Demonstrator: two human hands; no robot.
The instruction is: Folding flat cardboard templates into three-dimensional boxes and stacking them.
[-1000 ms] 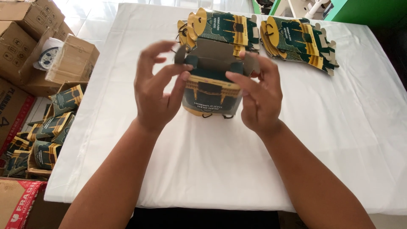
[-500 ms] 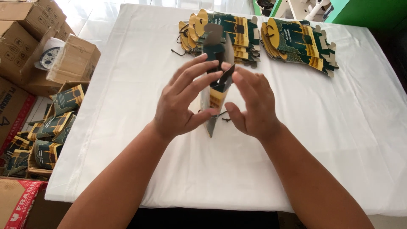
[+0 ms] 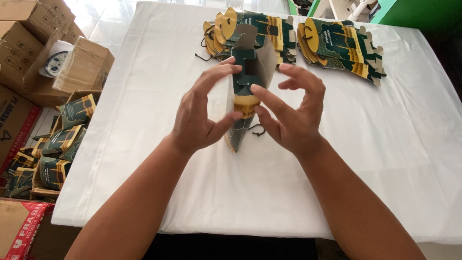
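Seen from the head camera, a person folds a green-and-yellow printed cardboard box blank [image 3: 246,96] at the centre of the frame, held upright on edge above a tabletop [image 3: 192,192] draped in white cloth. The left hand [image 3: 202,113] grips the blank from its left side, fingers curled over the top edge and thumb pressed against the yellow band; the right hand [image 3: 291,113] closes on it from the right, its thumb meeting the same band while the fingers arch over the upper flap. Both hands are clamped on the blank, close together with only the card between them. A thin dark cord [image 3: 257,130] hangs from the blank's lower part. In the upper middle of the frame lie two stacks of flat blanks, a left stack [image 3: 269,29] just behind the held piece and a right stack [image 3: 341,48] beside it. At the left edge, on the floor, stand brown cartons [image 3: 29,48] and an open carton of finished boxes [image 3: 57,149].
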